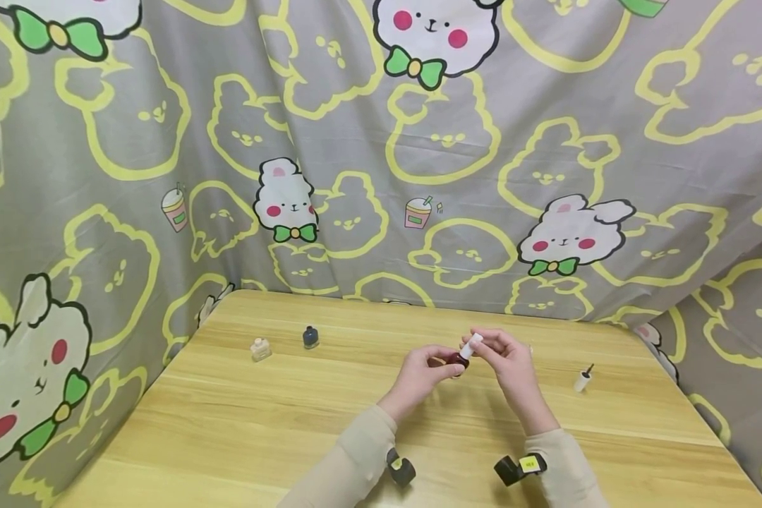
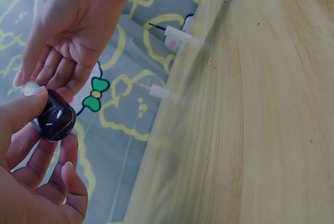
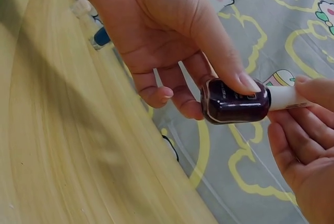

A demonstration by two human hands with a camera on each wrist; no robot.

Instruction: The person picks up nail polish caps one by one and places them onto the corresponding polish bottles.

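Note:
My left hand (image 1: pixel 421 375) grips a dark red nail polish bottle (image 3: pixel 237 101) between thumb and fingers, above the table. The bottle is tilted, its white cap (image 1: pixel 472 345) pointing up and to the right. On that cap, the thumb and fingers of my right hand (image 1: pixel 510 367) pinch from the side. In the right wrist view the cap sits right at the bottle's neck, in line with it. The left wrist view shows the bottle's dark base and only a bit of the cap, the rest hidden by the left thumb.
At the table's (image 1: pixel 241 430) back left stand an uncapped cream polish bottle (image 1: pixel 261 350) and an uncapped dark blue one (image 1: pixel 310 337). To the right, a white cap with a dark brush (image 1: pixel 583 379) stands brush up. A second white brush cap (image 2: pixel 159 92) shows in the left wrist view. A patterned curtain (image 1: pixel 355 141) surrounds the table.

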